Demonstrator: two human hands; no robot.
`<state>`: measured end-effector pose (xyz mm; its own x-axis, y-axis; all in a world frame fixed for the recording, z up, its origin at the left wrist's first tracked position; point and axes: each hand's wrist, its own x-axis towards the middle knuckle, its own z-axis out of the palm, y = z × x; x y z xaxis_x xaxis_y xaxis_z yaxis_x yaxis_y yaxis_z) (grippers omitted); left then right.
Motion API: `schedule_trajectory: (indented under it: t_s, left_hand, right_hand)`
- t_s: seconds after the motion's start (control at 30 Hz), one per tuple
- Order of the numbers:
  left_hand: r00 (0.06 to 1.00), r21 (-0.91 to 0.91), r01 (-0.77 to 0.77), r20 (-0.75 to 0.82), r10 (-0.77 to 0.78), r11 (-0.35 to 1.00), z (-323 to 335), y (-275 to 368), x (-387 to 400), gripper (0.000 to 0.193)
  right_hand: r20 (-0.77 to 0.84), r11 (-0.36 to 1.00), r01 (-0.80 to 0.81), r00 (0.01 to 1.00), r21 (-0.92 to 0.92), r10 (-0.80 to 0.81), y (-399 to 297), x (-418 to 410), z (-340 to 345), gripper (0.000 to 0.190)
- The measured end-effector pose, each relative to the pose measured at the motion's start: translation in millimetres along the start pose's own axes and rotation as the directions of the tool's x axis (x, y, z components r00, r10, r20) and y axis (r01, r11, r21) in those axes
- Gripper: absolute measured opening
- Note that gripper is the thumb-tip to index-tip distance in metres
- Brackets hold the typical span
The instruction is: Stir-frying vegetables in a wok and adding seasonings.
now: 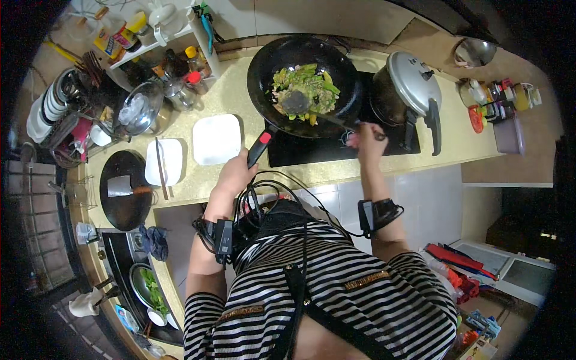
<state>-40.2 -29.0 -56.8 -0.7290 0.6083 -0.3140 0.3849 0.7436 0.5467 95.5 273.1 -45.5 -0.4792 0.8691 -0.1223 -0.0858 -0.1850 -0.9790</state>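
Observation:
A large black wok point(263, 76) rests on the black glass cooktop point(310, 150), tilted a little towards its handle. My left hand point(235, 173) grips the end of its black handle point(259, 146), which has a red spot. In my right hand point(370, 141) is the shaft of a spatula point(333, 119). The spatula's dark, rounded head point(295, 103) lies in the food. Chopped green peppers point(330, 83) mixed with small pale bits, perhaps minced meat, cover the middle of the wok. Left of the handle, a white square plate point(217, 139) sits on the counter with nothing on it.
A pressure cooker point(411, 81) stands right of the wok, its handles towards me. Chopsticks point(160, 168) lie across a smaller white dish point(173, 157). Further left, a cleaver point(119, 186) rests on a round board point(123, 211). Black cables point(270, 184) hang between my arms. Leafy greens point(153, 288) are in the sink.

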Motion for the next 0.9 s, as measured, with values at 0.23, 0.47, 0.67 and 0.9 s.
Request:
schedule_trajectory:
  t_s: [0.23, 0.47, 0.67, 0.9]
  left_hand:
    - [1.0, -0.005, 0.001, -0.001, -0.001, 1.0, 0.0, -2.8, -2.8, 0.036]
    - [0.999, 0.012, 0.027, 0.039, -0.028, 1.0, -4.0, -0.9, -2.8, 0.035]
    - [1.0, -0.024, 0.016, 0.022, -0.015, 1.0, -7.6, 2.3, -2.7, 0.034]
    - [1.0, -0.024, 0.012, 0.021, -0.011, 1.0, -4.1, 2.4, -1.5, 0.033]
  right_hand:
    - [-0.093, 0.982, 0.153, 0.982, -0.111, -0.163, 11.4, 24.6, -28.5, 0.018]
    - [0.098, 0.929, 0.293, 0.956, -0.226, -0.278, -9.1, 56.6, -4.9, 0.016]
    - [0.227, 0.966, 0.177, 0.965, -0.187, -0.133, -69.6, 39.2, 1.2, 0.019]
    - [0.311, 0.824, 0.42, 0.897, -0.381, -0.313, -72.1, 46.9, -17.8, 0.008]
